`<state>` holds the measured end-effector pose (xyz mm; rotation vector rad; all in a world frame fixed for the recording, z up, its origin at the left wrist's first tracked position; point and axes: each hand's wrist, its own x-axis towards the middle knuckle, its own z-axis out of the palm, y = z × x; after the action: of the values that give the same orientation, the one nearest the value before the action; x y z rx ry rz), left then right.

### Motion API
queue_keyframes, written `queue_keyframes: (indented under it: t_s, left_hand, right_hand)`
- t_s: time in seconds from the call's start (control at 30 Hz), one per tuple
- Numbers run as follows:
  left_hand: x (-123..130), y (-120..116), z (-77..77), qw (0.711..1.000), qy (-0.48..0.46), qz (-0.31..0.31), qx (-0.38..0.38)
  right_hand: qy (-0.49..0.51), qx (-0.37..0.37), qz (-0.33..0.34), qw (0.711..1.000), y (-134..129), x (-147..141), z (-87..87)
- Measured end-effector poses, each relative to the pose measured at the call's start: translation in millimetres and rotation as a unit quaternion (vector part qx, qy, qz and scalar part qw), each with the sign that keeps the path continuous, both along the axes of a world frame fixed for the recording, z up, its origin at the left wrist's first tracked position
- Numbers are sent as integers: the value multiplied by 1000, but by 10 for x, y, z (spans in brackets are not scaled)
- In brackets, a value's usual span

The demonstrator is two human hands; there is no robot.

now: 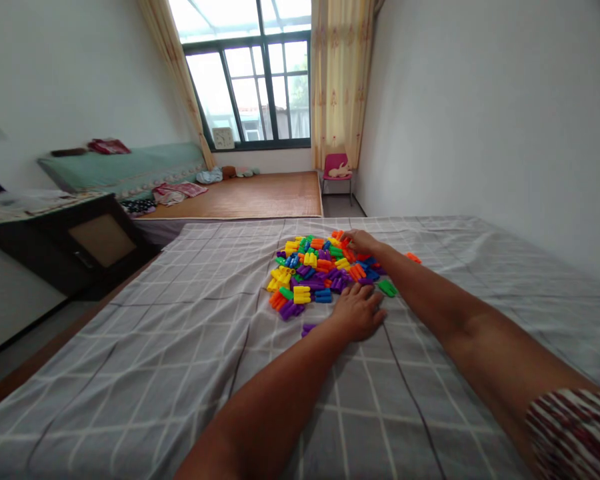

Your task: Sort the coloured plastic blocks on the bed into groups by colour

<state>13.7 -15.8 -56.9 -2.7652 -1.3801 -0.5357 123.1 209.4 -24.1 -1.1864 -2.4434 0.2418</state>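
Observation:
A pile of small plastic building pieces (310, 260) in yellow, orange, purple, green and blue lies on the grey checked bedsheet (205, 373). Many look like short tubes joined side by side. My left hand (360, 312) rests palm down at the near edge of the pile, fingers stretched and slightly apart, beside purple and blue pieces. At the far right of the pile, my right hand (363, 242) reaches over orange pieces with its fingers apart, touching them. A green piece (387, 288) lies between my arms. A purple piece (308, 329) is partly hidden by my left forearm.
An orange piece (413, 257) lies beyond my right forearm. Past the sheet is a mat-covered bed (260, 193) with clothes on it. A dark cabinet (75, 247) stands at left, a pink chair (336, 164) by the window, and a white wall (495, 120) at right.

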Motion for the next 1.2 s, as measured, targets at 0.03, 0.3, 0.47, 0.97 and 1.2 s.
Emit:
queue_keyframes:
  t_s: [0.03, 0.3, 0.47, 0.97, 1.2]
  left_hand:
    - [-2, 2, 2, 1000, 1, 1, -3]
    - [-18, 44, -5, 1000, 6, -3, -15]
    - [-5, 53, 18, 1000, 11, 4, -21]
    - [69, -73, 123, 997, 65, 26, -22]
    - [-104, 67, 357, 985, 134, -80, -74]
  right_hand:
    - [-6, 6, -14, 1000, -7, 64, 35]
    - [69, 27, -249, 966, -187, 1767, 15]
    - [32, 43, -275, 960, -467, 2400, -370]
    - [61, 34, -269, 961, -524, 2387, -634]
    - [124, 18, -258, 958, -483, 2426, -641]
